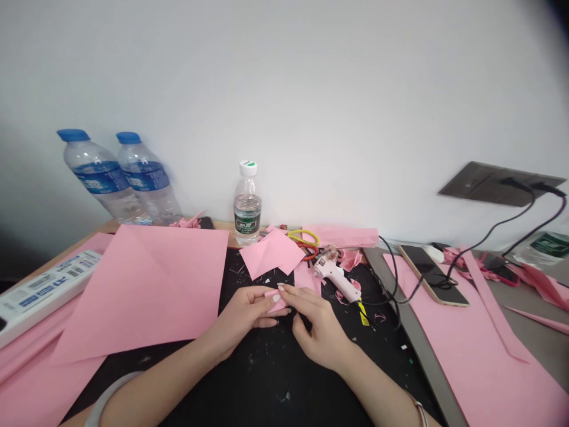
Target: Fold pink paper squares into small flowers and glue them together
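The person's left hand (242, 311) pinches a small piece of pink paper (276, 300) between thumb and fingers, to the left of the glue gun (340, 280) and on its near side, over the black part of the table (249, 385). The right hand (320, 326) lays its fingertips on the same piece, its thumb hanging apart below, so it presses rather than fully grips. The step in hand looks like folding or creasing this piece, though the fingers hide much of its shape. The next move seems to call for a steady left pinch while the right fingertips press along the paper, keeping its edges from slipping. Just left of the glue gun lies a creased pink sheet (271, 252), and beyond that stands a water bottle (248, 222). A large pink sheet (164, 290) lies well to the gun's left; a phone (433, 274) rests to its right.
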Tool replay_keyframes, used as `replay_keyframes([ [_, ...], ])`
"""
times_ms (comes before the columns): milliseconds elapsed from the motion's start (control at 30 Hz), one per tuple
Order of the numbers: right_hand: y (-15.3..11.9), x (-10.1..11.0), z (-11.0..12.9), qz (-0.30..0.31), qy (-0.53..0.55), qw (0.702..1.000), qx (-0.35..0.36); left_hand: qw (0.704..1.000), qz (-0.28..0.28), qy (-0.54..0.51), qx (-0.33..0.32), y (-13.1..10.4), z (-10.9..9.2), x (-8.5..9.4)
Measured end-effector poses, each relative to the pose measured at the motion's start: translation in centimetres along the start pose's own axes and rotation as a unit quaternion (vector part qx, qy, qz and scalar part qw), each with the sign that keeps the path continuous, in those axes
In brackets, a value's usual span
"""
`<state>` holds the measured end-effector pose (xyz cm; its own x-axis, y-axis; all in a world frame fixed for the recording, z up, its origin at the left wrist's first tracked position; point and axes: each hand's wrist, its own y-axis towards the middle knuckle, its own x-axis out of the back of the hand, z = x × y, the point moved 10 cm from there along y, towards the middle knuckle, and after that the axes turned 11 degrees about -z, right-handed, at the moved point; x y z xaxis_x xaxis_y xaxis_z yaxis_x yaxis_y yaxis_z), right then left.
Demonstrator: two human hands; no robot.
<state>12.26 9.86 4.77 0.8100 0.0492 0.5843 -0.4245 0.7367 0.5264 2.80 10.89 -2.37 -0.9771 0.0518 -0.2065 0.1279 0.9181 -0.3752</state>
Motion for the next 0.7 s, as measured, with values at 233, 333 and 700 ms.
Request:
replay_keyframes([
  [233, 0.1, 0.2, -0.2, -0.012, 0.017, 1.000, -0.014, 1.000, 0.004, 0.009, 0.001, 0.0, 0.0, 0.0],
  [333, 0.2, 0.6, -0.6, -0.031, 0.031, 0.998, -0.036, 1.000, 0.009, 0.020, 0.002, 0.0, -0.1, -0.1],
  [700, -0.2, -1.1, -2.7, 0.040, 0.053, 0.986, -0.156, 0.992, 0.088, 0.094, 0.006, -0.9, 0.0, -2.0],
])
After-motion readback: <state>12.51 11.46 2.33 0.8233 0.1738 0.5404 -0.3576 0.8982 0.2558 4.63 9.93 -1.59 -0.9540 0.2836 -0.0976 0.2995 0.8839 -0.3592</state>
